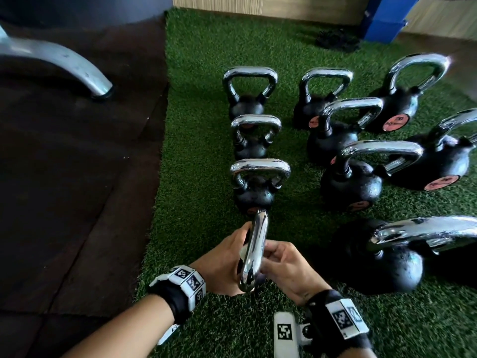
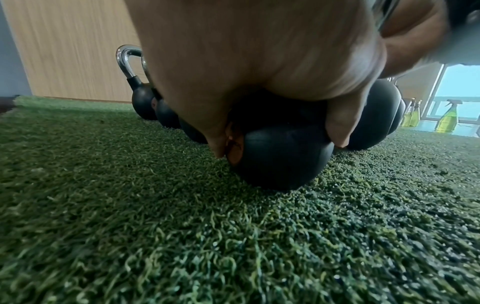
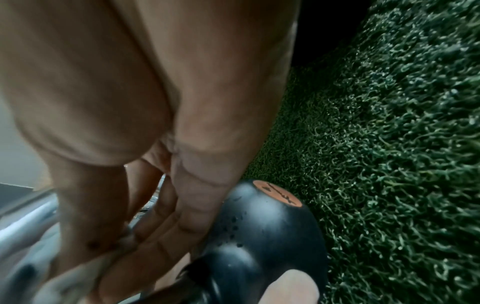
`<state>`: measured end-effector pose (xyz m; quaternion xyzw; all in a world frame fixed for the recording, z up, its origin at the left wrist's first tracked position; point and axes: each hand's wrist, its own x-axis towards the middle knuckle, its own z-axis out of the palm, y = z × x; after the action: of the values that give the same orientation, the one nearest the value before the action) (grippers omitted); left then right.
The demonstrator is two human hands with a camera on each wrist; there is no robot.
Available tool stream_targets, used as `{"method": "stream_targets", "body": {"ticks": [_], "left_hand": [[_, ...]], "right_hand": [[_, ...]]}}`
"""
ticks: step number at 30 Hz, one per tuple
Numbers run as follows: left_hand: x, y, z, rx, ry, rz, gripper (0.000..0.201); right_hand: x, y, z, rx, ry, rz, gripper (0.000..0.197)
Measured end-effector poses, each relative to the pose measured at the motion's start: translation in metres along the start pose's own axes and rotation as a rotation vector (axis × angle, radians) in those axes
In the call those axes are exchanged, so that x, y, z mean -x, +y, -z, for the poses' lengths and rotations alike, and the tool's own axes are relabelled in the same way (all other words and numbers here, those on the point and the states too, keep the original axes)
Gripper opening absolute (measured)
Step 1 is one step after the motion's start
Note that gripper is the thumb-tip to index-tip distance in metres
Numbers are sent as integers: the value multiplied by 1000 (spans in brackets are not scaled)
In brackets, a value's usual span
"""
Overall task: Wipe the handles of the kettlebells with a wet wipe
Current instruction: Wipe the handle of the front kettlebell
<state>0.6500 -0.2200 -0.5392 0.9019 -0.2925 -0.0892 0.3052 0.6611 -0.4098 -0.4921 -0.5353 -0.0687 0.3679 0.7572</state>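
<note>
Nearest item: small black kettlebell with chrome loop handle (image 1: 254, 251), standing on green artificial turf (image 1: 201, 140) at the near end of the left column, handle edge-on to the head camera. Left hand (image 1: 223, 264): fingers curled around the handle's left side, against a pale wet wipe (image 1: 242, 252), only partly visible. Right hand (image 1: 286, 270): fingers bent against the handle's right side, pinching white wipe material in the right wrist view. Farther along the left column: three more black chrome-handled kettlebells (image 1: 251, 153). Right: larger kettlebells (image 1: 356, 177), several with orange round labels. Left: dark rubber floor mat (image 1: 77, 164).
</note>
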Motion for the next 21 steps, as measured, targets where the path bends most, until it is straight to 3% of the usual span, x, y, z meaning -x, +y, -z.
{"method": "stream_targets", "body": {"ticks": [3,6,10,16,21], "left_hand": [[2,-1,-2,2,-4,39,102],[0,6,1,84,37,36,94],[3,0,-3,68,20,44,117],[3,-3,-7,-47,11,15,120],[8,1,-6,-36,89,-86,132]], "right_hand": [[0,4,0,23,56,30,30],[-9,3,-3,18,259,94,20],[-13,3,-2,-1,409,141,19],[-19,-1,-1,276,560,208,19],[-35,5,-7,466,791,167,18]]}}
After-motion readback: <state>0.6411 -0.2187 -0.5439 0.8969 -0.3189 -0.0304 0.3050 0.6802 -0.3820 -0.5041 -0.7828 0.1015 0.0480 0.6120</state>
